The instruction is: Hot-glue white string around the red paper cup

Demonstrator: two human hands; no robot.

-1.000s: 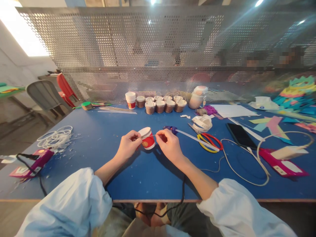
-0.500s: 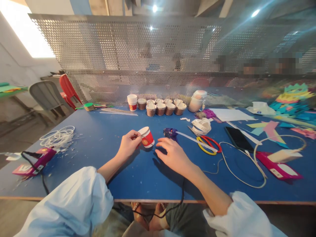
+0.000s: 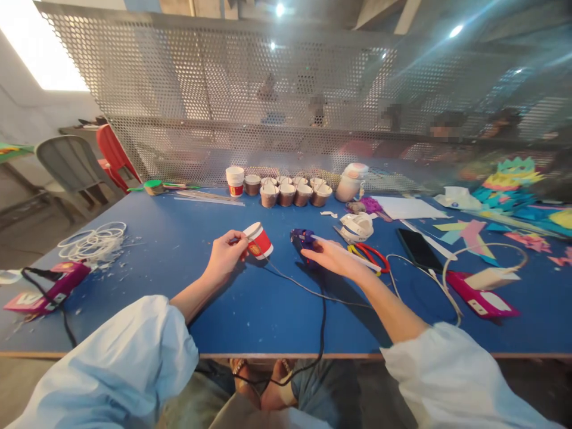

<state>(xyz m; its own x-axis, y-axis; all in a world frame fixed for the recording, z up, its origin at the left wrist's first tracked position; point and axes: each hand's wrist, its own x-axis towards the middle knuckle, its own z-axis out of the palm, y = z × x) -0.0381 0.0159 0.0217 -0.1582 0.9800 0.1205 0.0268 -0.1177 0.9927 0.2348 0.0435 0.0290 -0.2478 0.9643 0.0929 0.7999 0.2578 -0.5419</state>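
My left hand (image 3: 227, 256) pinches a small red and white paper cup (image 3: 260, 243), which tilts over the blue table. A thin grey cord (image 3: 304, 287) trails from the cup's lower side toward the right. My right hand (image 3: 333, 259) has its fingers wrapped around a dark blue glue gun (image 3: 302, 236); the palm hides part of the gun. Behind that hand lie scissors with red and yellow handles (image 3: 373, 257). A roll of white tape (image 3: 356, 227) sits beside them.
Brown-wrapped cups (image 3: 286, 195) and stacked paper cups (image 3: 235, 182) line the back, near a jar (image 3: 351, 183). Power strips (image 3: 485, 296) lie at both sides, a phone (image 3: 419, 250) at right. White cord coils (image 3: 96, 241) lie left. A black cable (image 3: 323, 322) crosses the front edge.
My right hand has moved from beside the cup onto the glue gun. The cord now stretches visibly from the cup. My left hand keeps the cup, and the view has shifted slightly.
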